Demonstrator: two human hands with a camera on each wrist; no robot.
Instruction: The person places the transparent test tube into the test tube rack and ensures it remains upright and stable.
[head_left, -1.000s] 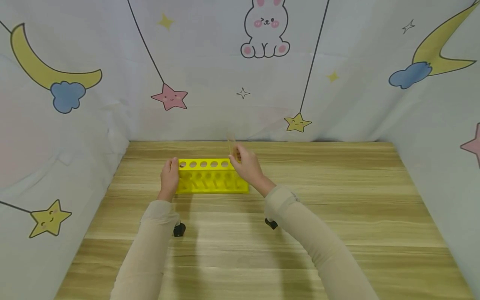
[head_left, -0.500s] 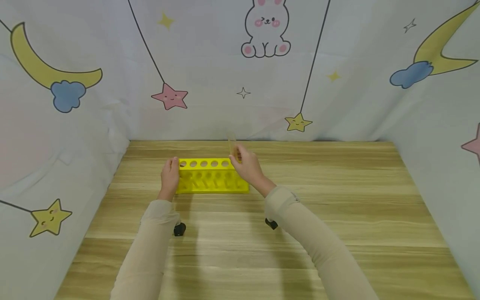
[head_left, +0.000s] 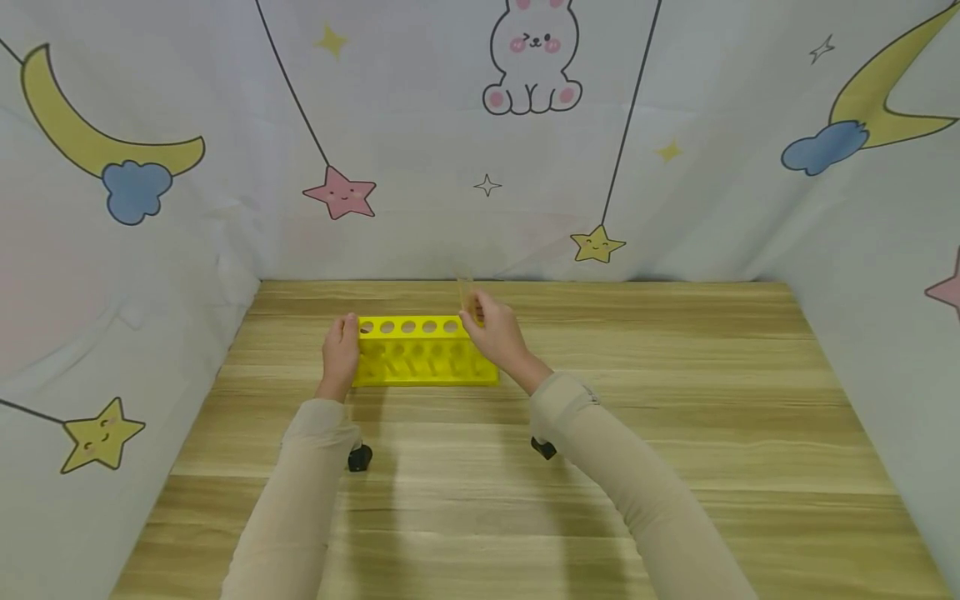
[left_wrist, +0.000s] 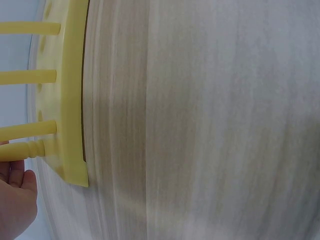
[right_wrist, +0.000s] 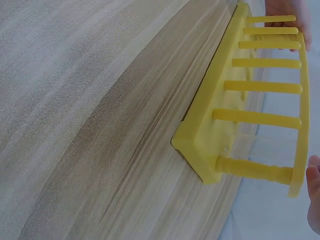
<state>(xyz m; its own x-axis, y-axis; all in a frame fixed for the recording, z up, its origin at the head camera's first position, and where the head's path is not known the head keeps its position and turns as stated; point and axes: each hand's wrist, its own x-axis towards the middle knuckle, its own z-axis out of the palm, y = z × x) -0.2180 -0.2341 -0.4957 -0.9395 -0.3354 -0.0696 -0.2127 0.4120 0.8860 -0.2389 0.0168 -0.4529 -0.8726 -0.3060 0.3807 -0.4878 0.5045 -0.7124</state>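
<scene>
A yellow test tube rack (head_left: 427, 375) stands on the wooden table, with a row of round holes on top and several pegs along its front. My left hand (head_left: 341, 354) grips its left end; the left wrist view shows the fingers at the end post (left_wrist: 22, 151). Over the rack's right end, my right hand (head_left: 495, 333) pinches a clear test tube (head_left: 464, 292) by its upper part. Seen from the right wrist, the tube's lower part (right_wrist: 245, 146) is inside the rack beside the right end post (right_wrist: 255, 170). The tube is faint and its exact hole is hidden.
The wooden table (head_left: 675, 400) extends in front of the rack and to its right. A white cloth (head_left: 420, 242) printed with stars, moons and a rabbit hangs behind and at both sides. A black device (head_left: 360, 457) sits under each wrist.
</scene>
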